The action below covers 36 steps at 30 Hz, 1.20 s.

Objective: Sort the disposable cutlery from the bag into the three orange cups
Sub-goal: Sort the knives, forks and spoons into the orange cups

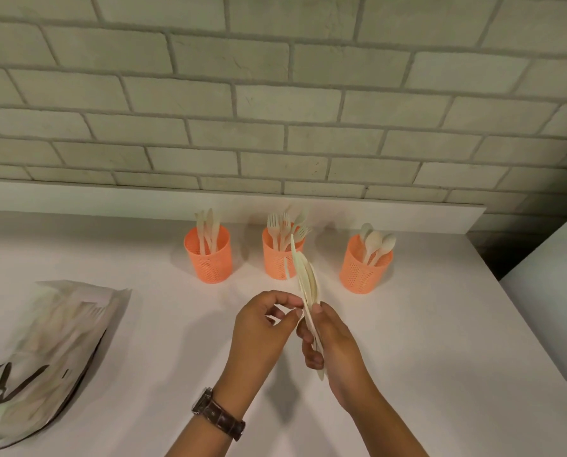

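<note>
Nearest the camera, a dark-strapped watch (218, 413) is worn on the left wrist. Just beyond it, both hands are raised above the white counter (407, 357). A bundle of pale cutlery (308, 282) is gripped in the right hand (335, 341), with the fingers curled round its lower part and the thumb pressed against its side; the bundle is held nearly upright, and its upper ends are fanned slightly apart. The left hand (262, 321) is curled, and its thumb and forefinger are brought together at the bundle's near edge, apparently pinching one piece, though that cannot be made out for certain edge-on.

To the left, a crumpled bag (44, 341) is laid flat on the counter, with more cutlery dimly seen inside.

Farther back, three orange cups are set in a row: knives are stood in the left cup (208, 255), forks in the middle cup (280, 258) and spoons in the right cup (363, 267). Behind them a pale brick wall (275, 94) is seen.
</note>
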Available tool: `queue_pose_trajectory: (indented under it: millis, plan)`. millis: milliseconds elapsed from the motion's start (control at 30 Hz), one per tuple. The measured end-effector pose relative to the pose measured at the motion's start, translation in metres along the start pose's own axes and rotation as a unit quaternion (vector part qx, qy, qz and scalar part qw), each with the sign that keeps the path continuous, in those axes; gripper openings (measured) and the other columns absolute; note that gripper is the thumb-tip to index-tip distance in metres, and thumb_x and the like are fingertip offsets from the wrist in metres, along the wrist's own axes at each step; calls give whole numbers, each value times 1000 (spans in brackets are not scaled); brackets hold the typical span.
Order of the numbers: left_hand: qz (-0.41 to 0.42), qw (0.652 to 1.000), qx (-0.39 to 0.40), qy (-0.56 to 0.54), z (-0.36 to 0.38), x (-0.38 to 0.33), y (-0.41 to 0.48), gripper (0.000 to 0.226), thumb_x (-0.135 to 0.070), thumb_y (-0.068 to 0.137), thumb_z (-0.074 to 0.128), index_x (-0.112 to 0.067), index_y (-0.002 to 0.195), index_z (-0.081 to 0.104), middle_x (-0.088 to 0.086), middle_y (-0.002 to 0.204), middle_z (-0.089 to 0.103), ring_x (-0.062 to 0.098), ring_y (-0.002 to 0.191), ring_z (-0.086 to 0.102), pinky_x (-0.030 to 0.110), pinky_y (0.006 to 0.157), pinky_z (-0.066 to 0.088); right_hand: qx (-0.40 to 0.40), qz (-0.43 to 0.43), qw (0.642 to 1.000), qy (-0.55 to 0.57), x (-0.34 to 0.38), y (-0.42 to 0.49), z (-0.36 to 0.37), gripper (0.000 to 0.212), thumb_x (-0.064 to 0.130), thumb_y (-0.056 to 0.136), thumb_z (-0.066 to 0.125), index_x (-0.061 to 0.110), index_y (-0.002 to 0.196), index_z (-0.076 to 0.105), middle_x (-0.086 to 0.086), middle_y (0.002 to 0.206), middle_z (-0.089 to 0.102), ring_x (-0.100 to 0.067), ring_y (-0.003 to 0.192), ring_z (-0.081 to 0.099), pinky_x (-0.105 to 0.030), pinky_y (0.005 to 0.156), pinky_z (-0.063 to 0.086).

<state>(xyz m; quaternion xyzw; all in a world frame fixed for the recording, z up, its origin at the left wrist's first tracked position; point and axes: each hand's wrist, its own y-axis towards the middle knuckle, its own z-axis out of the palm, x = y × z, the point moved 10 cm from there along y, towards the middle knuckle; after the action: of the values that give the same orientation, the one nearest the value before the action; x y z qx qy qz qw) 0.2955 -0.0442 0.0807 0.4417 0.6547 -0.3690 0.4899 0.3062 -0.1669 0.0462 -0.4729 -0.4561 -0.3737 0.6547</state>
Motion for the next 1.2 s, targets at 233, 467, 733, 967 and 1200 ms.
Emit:
queue_pose_trajectory:
  millis: [233,467,733,967,1200]
  plan:
    - [-44,992,26,-111,22,-4,-2,11,-17,74,75,-18,85,73,-2,74,74,9,67,69,12,65,51,-63,-59,994,-64,15,4,-13,21,19,101,35,19,89,51,9,55,48,-6,44,32,-17,41,29]
    - [-105,984,72,-127,32,8,20,6,-8,75,73,-14,75,74,3,67,71,10,61,63,19,66,54,-54,-15,998,-1,7,10,-31,25,27,101,36,13,94,56,-2,66,50,-10,43,40,-22,43,32]
    - [5,994,-75,-74,-11,-27,107,2,-6,78,68,-7,79,69,2,70,67,-4,53,59,11,62,48,-63,-7,996,67,2,19,-55,28,26,100,38,14,103,63,-2,62,43,-10,38,29,-18,40,23]
    - [64,986,-123,89,-6,-17,167,11,-9,80,65,-2,85,72,6,78,67,14,74,58,7,57,39,-75,-1,995,65,0,23,-63,28,27,100,40,14,102,65,0,59,44,-11,37,29,-18,40,22]
    - [34,993,-53,100,11,16,146,14,-16,84,64,-10,92,73,-1,95,70,11,85,63,9,69,41,-71,16,994,77,-5,25,-59,31,27,99,42,10,101,68,-4,58,46,-13,37,28,-21,42,22]
